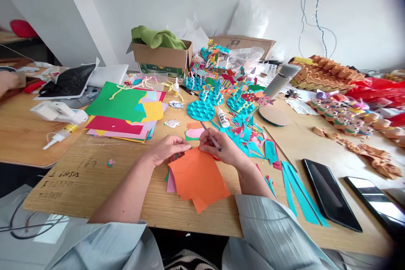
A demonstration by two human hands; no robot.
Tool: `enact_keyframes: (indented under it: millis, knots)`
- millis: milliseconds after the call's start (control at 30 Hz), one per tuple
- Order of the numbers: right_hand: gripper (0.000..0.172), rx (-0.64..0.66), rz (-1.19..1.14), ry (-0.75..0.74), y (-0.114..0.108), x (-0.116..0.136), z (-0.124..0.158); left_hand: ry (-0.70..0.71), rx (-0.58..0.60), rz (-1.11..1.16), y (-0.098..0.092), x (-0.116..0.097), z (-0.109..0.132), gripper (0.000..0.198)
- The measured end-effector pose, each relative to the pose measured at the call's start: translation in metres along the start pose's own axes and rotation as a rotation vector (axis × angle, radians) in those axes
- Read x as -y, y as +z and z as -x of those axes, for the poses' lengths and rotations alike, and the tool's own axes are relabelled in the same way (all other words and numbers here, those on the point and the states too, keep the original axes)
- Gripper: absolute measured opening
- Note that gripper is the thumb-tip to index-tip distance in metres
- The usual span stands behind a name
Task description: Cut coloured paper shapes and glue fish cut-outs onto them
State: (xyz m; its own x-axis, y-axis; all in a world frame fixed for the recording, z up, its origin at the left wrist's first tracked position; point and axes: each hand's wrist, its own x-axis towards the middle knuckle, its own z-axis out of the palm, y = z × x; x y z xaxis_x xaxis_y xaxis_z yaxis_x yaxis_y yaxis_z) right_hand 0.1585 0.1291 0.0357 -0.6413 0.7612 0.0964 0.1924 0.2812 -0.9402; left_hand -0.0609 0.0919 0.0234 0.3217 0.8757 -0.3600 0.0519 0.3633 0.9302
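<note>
An orange sheet of paper (204, 179) with faint drawn outlines lies tilted in front of me, over pink and green sheets. My left hand (169, 148) pinches its top left edge, with the fingertips partly hidden. In my right hand (225, 148) is a pen (215, 141), pointing away from me, while those fingers also touch the paper's top edge. Just beyond my hands lies a small stack of pink, orange and green pieces (193, 132). Two white paper fish cutouts, the nearer one (171, 123) and the farther one (176, 104), rest to the left of it.
Coloured sheets (117, 103) are piled at left. Blue egg-tray bases (201, 111), a glue bottle (223, 118) and paper scraps (247, 137) lie ahead. Phones (330, 194) and blue strips (300, 192) are at right. Another person's hand (8, 83) shows at far left.
</note>
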Motion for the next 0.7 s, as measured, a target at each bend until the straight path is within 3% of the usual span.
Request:
enact_keyframes:
  millis: [233,367,467,533,633,700]
  knots:
    - [0.029,0.021,0.123,-0.013,0.005,0.005,0.001,-0.023,0.125,-0.040,0.005,0.005,0.000,0.021]
    - [0.046,-0.285,0.114,0.075,-0.012,0.003,0.004,-0.009,0.137,0.054,0.001,0.001,0.005,0.018]
    - [0.041,-0.472,0.352,0.076,-0.030,-0.006,0.007,0.033,0.112,0.205,-0.004,-0.003,0.011,0.018]
    - [0.031,-0.446,0.548,0.049,-0.039,-0.013,0.008,0.092,0.050,0.328,-0.008,-0.004,0.011,0.018]
    - [0.016,-0.295,0.813,0.027,-0.047,-0.024,0.010,0.214,-0.090,0.504,-0.017,-0.004,0.007,0.012]
    - [0.026,-0.215,0.953,0.088,-0.049,-0.030,0.012,0.290,-0.186,0.610,-0.023,-0.004,0.003,0.007]
